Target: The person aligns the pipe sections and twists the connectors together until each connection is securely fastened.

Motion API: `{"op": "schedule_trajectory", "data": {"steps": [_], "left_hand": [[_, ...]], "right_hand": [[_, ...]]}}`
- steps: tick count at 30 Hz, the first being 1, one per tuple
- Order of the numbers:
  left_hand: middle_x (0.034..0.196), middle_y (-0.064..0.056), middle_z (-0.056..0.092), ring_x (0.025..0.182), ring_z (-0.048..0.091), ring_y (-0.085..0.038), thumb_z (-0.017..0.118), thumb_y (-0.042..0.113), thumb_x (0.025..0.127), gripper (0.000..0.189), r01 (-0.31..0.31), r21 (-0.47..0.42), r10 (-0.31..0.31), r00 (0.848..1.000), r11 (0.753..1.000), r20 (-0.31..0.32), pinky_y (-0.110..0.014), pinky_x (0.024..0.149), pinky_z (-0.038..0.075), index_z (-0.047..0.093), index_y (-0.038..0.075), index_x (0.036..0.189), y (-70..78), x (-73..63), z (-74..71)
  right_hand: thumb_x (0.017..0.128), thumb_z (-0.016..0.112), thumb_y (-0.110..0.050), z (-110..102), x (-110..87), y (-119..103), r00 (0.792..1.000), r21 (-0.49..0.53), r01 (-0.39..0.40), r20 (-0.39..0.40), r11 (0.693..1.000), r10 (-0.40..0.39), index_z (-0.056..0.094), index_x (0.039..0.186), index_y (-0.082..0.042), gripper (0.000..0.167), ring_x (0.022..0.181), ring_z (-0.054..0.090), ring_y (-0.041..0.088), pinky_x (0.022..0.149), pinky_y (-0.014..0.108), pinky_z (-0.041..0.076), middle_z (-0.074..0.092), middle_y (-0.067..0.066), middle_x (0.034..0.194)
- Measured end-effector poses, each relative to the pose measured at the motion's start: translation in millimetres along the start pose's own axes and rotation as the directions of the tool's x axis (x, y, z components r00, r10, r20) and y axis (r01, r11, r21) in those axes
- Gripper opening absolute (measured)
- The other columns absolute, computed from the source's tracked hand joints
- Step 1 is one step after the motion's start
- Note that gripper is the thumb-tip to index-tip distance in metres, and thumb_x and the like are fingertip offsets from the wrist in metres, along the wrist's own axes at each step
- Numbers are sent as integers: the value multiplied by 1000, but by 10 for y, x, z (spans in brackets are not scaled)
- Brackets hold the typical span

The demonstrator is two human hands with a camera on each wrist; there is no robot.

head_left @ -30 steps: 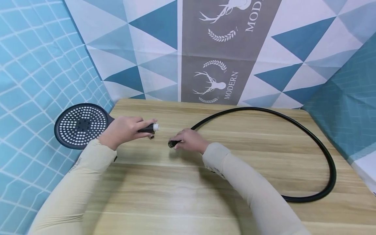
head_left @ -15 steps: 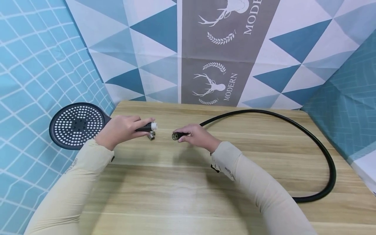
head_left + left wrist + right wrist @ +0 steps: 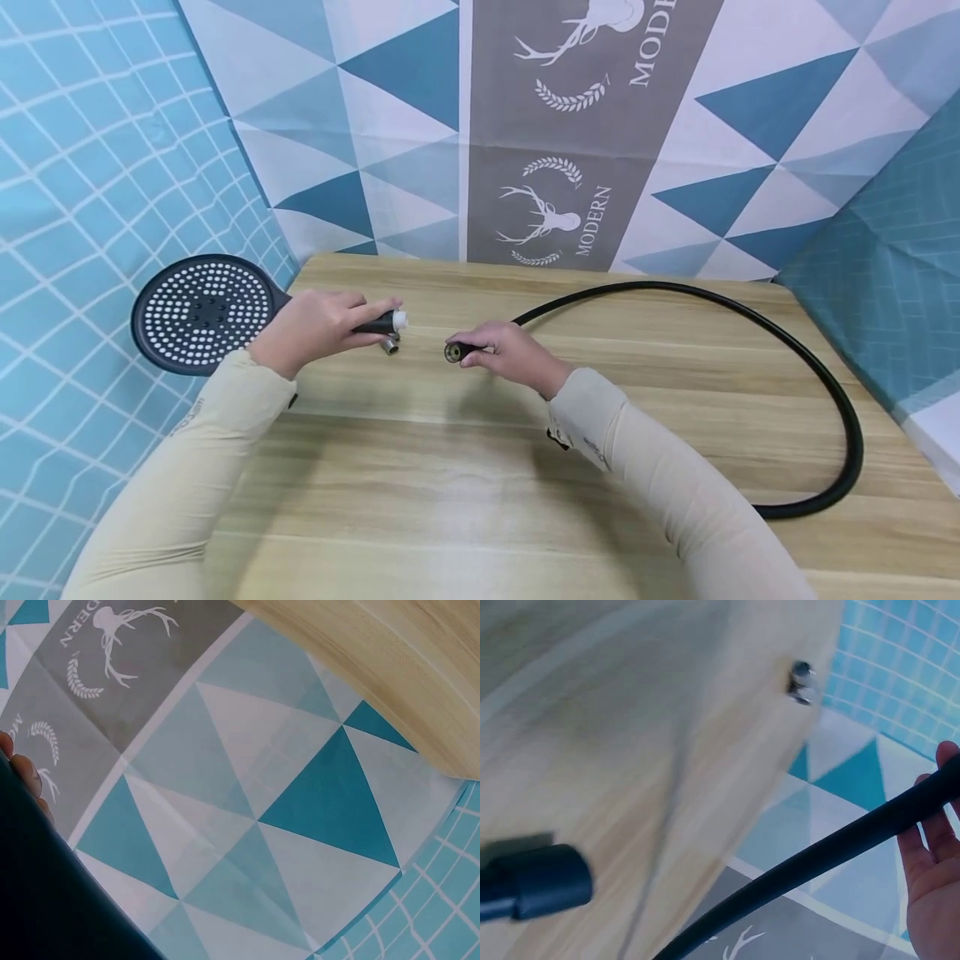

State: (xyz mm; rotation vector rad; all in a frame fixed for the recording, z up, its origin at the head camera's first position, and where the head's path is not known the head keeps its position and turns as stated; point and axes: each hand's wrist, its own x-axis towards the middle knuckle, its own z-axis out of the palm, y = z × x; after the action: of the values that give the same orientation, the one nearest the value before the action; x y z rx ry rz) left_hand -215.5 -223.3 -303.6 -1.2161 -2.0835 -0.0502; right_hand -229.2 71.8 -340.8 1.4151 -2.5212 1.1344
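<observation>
A round black shower head (image 3: 206, 312) with pale nozzle holes is held by its handle in my left hand (image 3: 311, 329). The handle's white tip (image 3: 400, 320) points right. Across a gap from it, my right hand (image 3: 510, 354) grips a black hose (image 3: 675, 286) near its end; the open hose end (image 3: 453, 352) faces left. In the right wrist view, fingers (image 3: 937, 840) curl round the hose. A small metal fitting (image 3: 391, 343) lies on the table below the handle. The left wrist view shows only fingertips (image 3: 26, 774) at its left edge beside a large dark shape.
The wooden table (image 3: 420, 483) carries the hose in a wide loop to the right. A black cylindrical end piece (image 3: 551, 881) lies at the lower left of the right wrist view. Patterned sheets (image 3: 405, 183) rise behind, with blue tiled ones at the sides.
My right hand has moved a little right, away from the shower head's handle, and the hose end has turned so its opening shows more. The left hand keeps its hold with little movement.
</observation>
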Motion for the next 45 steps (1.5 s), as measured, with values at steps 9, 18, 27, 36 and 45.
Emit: {"op": "schedule_trajectory", "data": {"steps": [9, 18, 27, 36, 45], "left_hand": [[64, -6, 53, 43, 42, -15, 29, 50, 101, 57, -30, 13, 30, 999, 999, -11, -33, 38, 40, 66, 10, 114, 0, -12, 2], [65, -8, 54, 45, 45, -17, 27, 50, 102, 57, -46, 19, 46, 999, 999, 14, -33, 39, 42, 64, 9, 116, -4, -17, 30], [64, -7, 52, 43, 43, -18, 26, 49, 102, 56, -69, 47, 69, 998, 996, 13, -34, 37, 40, 64, 10, 116, 19, 13, -6], [62, -5, 51, 45, 45, -18, 25, 51, 101, 59, -86, 60, 87, 996, 995, -16, -36, 36, 40, 67, 11, 113, 61, 108, 20], [61, -6, 51, 44, 46, -19, 28, 49, 102, 56, -75, 73, 78, 997, 994, -29, -36, 37, 41, 66, 11, 114, 92, 104, -13]], "right_hand": [[85, 70, -10, 13, -52, -158, 994, -42, -80, 65, 996, 83, 67, 118, -2, 33, 92, 63, 20, 81, 27, 48, 70, 11, 105], [87, 69, -9, -32, -84, -208, 981, 15, -181, 70, 983, 180, 66, 119, 1, 34, 93, 61, 20, 78, 26, 48, 69, 13, 107], [85, 72, -9, -82, -58, -226, 960, 84, -279, 11, 957, 279, 70, 111, 1, 28, 97, 66, 19, 80, 26, 50, 71, 11, 104], [79, 76, -2, -93, -48, -297, 896, 329, -386, -86, 862, 435, 67, 110, 7, 33, 97, 67, 24, 84, 30, 52, 70, 17, 103], [80, 76, -3, -81, -13, -356, 894, 371, -359, -127, 857, 429, 71, 98, 8, 22, 74, 64, 9, 69, 25, 52, 72, 15, 89]]}}
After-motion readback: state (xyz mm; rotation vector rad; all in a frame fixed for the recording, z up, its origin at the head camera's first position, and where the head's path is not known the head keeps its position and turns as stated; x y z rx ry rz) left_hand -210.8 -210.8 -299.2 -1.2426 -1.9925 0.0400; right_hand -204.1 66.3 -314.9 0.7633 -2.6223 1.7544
